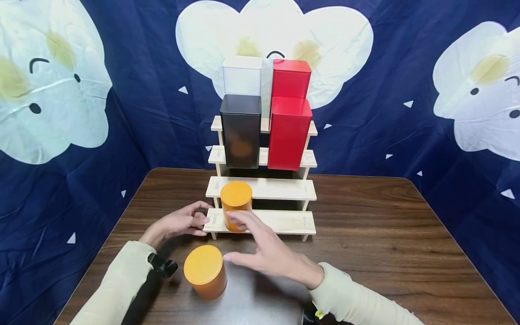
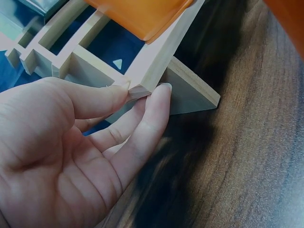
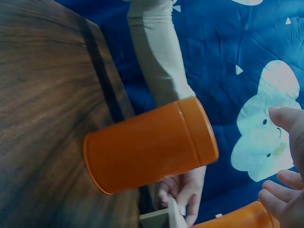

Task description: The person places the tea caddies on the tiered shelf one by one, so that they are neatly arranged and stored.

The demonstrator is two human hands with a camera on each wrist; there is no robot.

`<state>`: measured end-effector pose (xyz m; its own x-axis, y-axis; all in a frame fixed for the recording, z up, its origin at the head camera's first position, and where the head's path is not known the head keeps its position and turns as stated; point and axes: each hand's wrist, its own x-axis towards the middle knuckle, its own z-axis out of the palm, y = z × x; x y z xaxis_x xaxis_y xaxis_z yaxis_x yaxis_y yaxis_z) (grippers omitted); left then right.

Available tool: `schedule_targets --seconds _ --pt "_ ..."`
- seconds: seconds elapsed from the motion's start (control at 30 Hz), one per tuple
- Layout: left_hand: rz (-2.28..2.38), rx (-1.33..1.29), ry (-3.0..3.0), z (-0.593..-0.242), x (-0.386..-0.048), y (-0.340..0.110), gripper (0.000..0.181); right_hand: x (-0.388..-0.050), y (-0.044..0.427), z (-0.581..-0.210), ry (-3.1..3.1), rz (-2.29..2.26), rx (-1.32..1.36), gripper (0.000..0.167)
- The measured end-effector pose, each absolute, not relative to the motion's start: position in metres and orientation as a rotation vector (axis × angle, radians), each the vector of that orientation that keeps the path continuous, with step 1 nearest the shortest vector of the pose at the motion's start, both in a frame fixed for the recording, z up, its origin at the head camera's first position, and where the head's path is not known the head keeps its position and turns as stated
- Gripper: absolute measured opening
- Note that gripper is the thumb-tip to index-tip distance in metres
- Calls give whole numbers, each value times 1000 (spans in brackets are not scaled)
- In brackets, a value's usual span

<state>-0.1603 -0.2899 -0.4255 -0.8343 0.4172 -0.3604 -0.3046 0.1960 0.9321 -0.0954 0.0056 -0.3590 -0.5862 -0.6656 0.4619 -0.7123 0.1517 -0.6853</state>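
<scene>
My left hand pinches the left end of the lowest step of a pale wooden tiered stand; the left wrist view shows thumb and fingertips on the board's corner. On that lowest step stands an orange lidded canister. My right hand spreads its thumb and fingers apart, fingertips over the front of that canister; whether they touch it, I cannot tell. A second orange canister stands upright on the table, near the right thumb, and shows large in the right wrist view.
Higher on the stand are a black tin, a red tin, and behind them a white tin and another red tin. The stand is on a dark wooden table. A blue cloud-patterned cloth hangs around it.
</scene>
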Motion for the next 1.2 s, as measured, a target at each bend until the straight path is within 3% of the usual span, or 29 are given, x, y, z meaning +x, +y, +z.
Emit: schedule_targets --seconds 0.57,1.2 --pt "1681 113 1931 -424 -159 -290 48 -82 -13 -395 -2438 1340 1612 80" --pt "1690 118 1935 -426 -160 -290 49 -77 -22 -411 -2596 1244 1597 89"
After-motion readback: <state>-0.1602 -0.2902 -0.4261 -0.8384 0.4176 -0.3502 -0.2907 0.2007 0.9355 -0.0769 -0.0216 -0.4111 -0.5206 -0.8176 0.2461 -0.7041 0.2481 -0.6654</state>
